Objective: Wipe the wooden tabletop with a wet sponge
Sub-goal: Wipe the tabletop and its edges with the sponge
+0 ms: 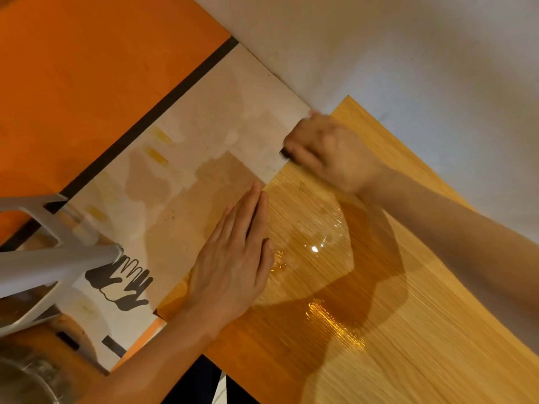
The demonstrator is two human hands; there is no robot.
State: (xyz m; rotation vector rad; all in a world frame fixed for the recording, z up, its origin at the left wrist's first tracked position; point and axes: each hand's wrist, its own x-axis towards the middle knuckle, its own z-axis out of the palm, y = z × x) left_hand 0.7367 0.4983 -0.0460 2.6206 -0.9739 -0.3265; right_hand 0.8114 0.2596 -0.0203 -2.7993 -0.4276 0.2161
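The wooden tabletop (393, 287) fills the lower right, its grain shining wet in streaks near the middle. My right hand (329, 150) is at the table's far left edge, blurred, fingers curled round a dark sponge (287, 155) of which only a small corner shows. My left hand (236, 260) lies flat on the near left edge of the table, fingers straight and together, holding nothing.
Beyond the table edge lies a pale tiled floor (204, 158) with an orange area and a dark strip (145, 121). A white chair frame (49, 258) stands at the left, over black hand-shaped floor marks (122, 284). A white wall (408, 53) runs behind the table.
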